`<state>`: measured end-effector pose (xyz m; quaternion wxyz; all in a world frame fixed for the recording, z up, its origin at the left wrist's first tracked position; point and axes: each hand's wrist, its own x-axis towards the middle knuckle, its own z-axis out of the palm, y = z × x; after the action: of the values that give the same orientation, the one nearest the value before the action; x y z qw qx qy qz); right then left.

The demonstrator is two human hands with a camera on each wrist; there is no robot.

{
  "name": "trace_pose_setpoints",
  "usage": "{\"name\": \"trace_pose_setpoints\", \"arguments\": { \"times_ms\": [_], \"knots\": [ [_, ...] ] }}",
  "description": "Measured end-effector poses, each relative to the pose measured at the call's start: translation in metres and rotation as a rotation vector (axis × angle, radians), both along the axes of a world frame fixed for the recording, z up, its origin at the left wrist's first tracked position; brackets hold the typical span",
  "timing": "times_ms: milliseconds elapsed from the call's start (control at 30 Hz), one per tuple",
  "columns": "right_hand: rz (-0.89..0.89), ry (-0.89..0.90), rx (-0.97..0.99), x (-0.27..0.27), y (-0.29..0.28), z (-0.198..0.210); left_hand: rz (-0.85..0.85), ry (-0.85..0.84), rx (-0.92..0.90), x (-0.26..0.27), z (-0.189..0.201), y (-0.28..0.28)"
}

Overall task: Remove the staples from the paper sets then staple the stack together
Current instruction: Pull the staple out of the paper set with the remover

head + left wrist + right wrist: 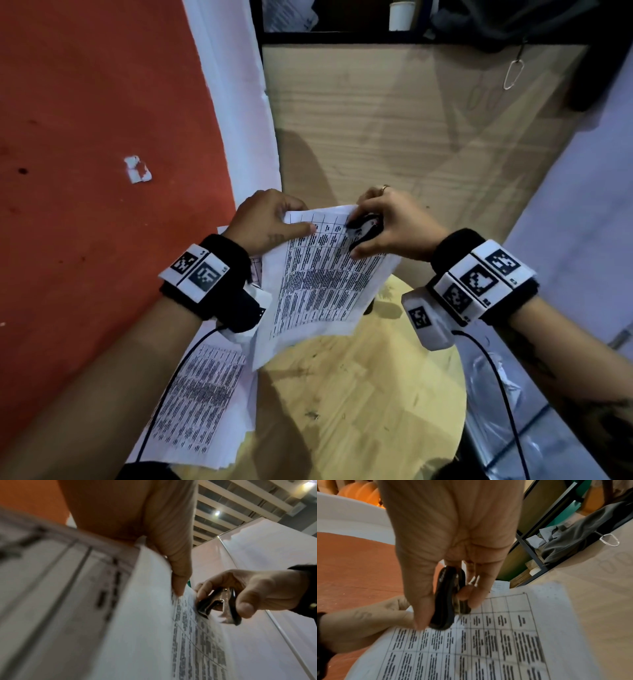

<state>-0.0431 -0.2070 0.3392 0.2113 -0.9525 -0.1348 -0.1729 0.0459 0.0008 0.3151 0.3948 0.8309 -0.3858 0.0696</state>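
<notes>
Paper set (318, 284), thin white sheets printed with a ruled table of dark text, is held up above the far-left part of the round bench (359, 394), its lower end curling down toward the pale wood-grain top. The left hand (265, 219) has its grip closed on the set's upper left corner, thumb flat on the printed face and fingers curled behind. The right hand (394, 222) grips a staple remover (363, 229) between thumb and fingers at the set's upper right corner. This tool has a glossy black curved shell and dull metal claws; in the left wrist view the claws (211, 605) meet the sheet's face, though blur makes it hard to say whether they have hold of a staple. A thin ring (385, 187) sits on one right finger.

More printed sheets (202, 401) lie in a loose, uneven pile on the bench's left edge, overhanging it. Both wrists wear black fabric bands with white blocks carrying square black-and-white markers. Beyond the bench is a matte orange floor (85, 137) with a small crumpled white scrap (137, 169).
</notes>
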Motion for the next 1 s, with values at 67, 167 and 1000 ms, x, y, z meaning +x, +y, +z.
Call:
{"name": "trace_pose_setpoints", "arguments": {
  "times_ms": [67,167,1000],
  "knots": [
    [-0.004,-0.122,0.059,-0.004,0.004,-0.003,0.001,-0.006,-0.02,-0.001,0.002,-0.001],
    [-0.035,-0.384,0.021,-0.012,0.019,-0.012,-0.002,0.01,-0.06,-0.005,0.005,-0.004],
    [0.207,-0.711,-0.247,-0.019,0.034,-0.01,-0.07,0.047,-0.107,-0.027,0.027,-0.007]
  ]
}}
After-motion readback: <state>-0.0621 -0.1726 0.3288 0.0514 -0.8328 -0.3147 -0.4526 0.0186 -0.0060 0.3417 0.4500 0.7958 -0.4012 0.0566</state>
